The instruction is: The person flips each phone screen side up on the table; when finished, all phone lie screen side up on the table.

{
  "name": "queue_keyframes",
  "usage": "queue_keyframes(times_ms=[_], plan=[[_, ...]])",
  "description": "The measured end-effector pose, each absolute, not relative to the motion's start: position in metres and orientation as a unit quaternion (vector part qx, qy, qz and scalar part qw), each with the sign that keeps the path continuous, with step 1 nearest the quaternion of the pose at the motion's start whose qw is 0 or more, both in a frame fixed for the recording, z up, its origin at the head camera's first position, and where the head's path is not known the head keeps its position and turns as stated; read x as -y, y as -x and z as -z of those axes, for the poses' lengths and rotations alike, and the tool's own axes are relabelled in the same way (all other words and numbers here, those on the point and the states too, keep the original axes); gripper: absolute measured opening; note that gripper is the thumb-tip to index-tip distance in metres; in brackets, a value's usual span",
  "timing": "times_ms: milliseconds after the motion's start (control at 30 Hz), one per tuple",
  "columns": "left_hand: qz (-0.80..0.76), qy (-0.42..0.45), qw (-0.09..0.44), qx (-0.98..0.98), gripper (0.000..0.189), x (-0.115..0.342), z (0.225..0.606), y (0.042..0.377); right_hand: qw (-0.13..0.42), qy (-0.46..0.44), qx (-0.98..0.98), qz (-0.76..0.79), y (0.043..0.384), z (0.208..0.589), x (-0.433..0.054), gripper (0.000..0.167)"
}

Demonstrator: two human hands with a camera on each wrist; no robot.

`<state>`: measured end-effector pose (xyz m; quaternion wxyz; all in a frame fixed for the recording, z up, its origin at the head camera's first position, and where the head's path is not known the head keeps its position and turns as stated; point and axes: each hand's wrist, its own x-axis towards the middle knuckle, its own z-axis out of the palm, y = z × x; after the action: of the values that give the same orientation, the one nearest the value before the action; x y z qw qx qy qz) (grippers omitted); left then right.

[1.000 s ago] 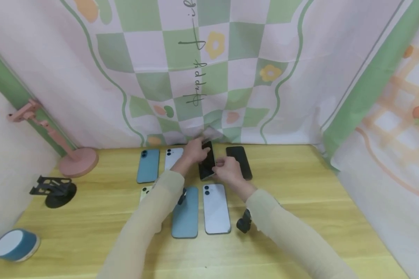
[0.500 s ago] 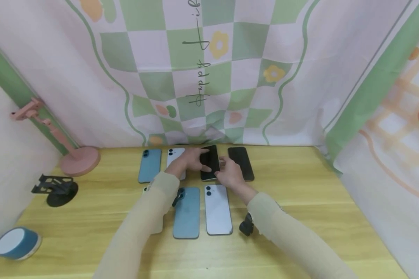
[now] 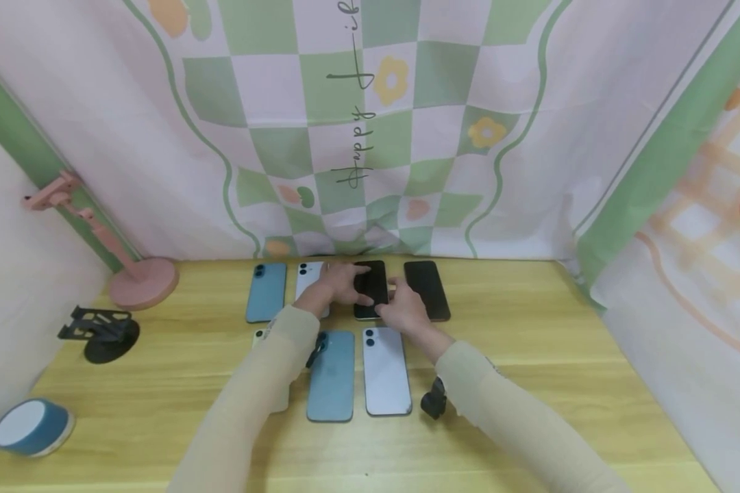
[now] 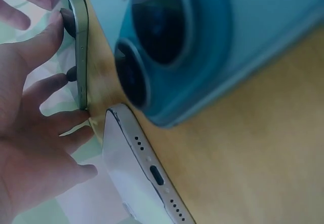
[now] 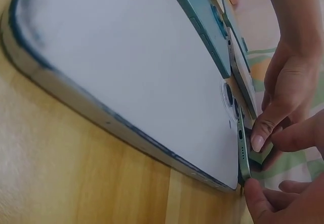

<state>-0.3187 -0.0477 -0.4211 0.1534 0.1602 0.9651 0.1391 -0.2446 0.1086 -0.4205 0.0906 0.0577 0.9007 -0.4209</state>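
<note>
Head view: a black-screened phone (image 3: 375,285) — now lying flatter behind the front white phone (image 3: 386,373) — seems nearly placed; left hand (image 3: 340,283) fingers spread on its screen, right hand's (image 3: 405,308) grip unclear.

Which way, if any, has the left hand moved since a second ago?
Yes: judged against the curtain, the left hand has drawn back, away from it.

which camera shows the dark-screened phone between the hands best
The head view: it shows the phone from above, most of its dark screen visible past the left hand. The left wrist view catches it nearly edge-on, cut off above; the right wrist view shows mainly its slim end.
</note>
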Motion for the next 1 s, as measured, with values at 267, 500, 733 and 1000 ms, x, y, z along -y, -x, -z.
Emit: queue_keyframes(times_ms=[267,500,733,1000], plan=[[-0.126,-0.159,0.157,-0.967,0.08,0.051,0.421,0.317,0.095,-0.039,-0.911,0.398,0.245,0.42,-0.105,0.061],[-0.124,-0.162,0.134,-0.97,0.07,0.062,0.42,0.323,0.061,0.006,-0.926,0.373,0.247,0.414,-0.098,0.061],[-0.123,-0.156,0.102,-0.975,0.05,0.093,0.42,0.328,0.054,0.166,-0.936,0.307,0.249,0.416,-0.074,0.058],[-0.135,-0.087,0.094,-0.983,0.044,0.129,0.419,0.325,0.068,0.287,-0.936,0.19,0.252,0.421,-0.045,0.045]])
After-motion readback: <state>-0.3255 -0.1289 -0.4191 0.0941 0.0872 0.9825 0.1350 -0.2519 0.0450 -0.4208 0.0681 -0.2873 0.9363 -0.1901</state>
